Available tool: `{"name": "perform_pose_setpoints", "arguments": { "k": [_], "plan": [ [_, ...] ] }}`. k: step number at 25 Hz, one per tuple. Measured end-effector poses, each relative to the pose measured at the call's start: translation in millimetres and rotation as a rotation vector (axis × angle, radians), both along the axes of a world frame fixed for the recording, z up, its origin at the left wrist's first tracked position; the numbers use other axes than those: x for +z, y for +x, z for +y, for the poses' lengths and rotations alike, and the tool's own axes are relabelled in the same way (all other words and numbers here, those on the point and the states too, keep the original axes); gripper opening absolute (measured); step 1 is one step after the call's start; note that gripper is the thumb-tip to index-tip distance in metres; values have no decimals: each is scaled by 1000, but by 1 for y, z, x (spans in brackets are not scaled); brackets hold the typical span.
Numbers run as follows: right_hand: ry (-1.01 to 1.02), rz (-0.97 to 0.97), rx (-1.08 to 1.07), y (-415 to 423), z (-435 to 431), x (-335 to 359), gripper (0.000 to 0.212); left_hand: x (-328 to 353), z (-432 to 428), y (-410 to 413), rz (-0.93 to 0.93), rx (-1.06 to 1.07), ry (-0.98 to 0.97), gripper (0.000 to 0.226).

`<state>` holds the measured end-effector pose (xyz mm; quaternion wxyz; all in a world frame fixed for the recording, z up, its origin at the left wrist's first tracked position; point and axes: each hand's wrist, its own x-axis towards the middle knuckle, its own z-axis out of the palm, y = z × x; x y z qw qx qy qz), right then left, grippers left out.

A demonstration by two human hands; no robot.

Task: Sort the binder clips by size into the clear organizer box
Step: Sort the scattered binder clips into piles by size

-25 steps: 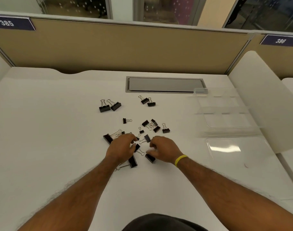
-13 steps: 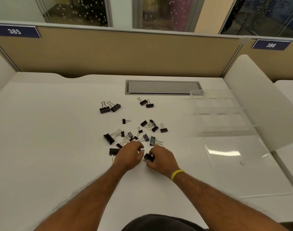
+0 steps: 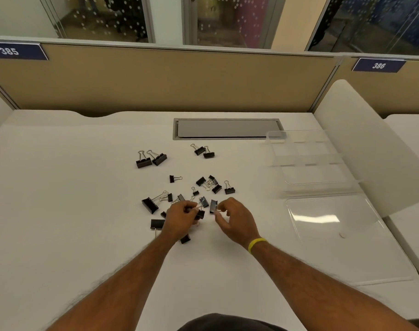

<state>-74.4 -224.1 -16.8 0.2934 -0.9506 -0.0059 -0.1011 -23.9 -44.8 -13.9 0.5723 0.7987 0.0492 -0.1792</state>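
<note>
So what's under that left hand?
Peeking out around the left hand: a wide clip at its left, a small clip by the wrist, another clip at the fingertips. Whatever lies beneath the palm is covered.

Scattered black clips (image 3: pixel 149 205), open clear box (image 3: pixel 299 164)

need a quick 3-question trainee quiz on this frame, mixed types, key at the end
1. True or false: some binder clips already lie in the clear organizer box.
2. Seen from the person, on which side of the clips does the box stand? A) left B) right C) between the clips and the person
3. Which hand's wrist wears the yellow wristband?

Key:
1. False: every clip in view is on the desk, and the compartments look empty.
2. B
3. The right hand.
</note>
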Motion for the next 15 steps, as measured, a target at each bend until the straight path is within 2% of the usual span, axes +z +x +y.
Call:
{"name": "perform_pose_setpoints", "arguments": {
  "k": [1,3,6,10,15],
  "plan": [
    [-24,99,-59,5,-2,-2,26,-2,2,4,5,23,0,16],
    [-160,323,-113,15,-3,-7,51,-6,6,12,20,42,8,17],
    [-296,394,-120,25,2,-14,70,-10,8,18,27,45,11,17],
    [-312,350,-149,35,6,-19,61,-12,7,24,19,48,23,14],
    [-208,286,-92,36,1,-17,49,-6,6,40,-5,14,29,15]
  ]
}}
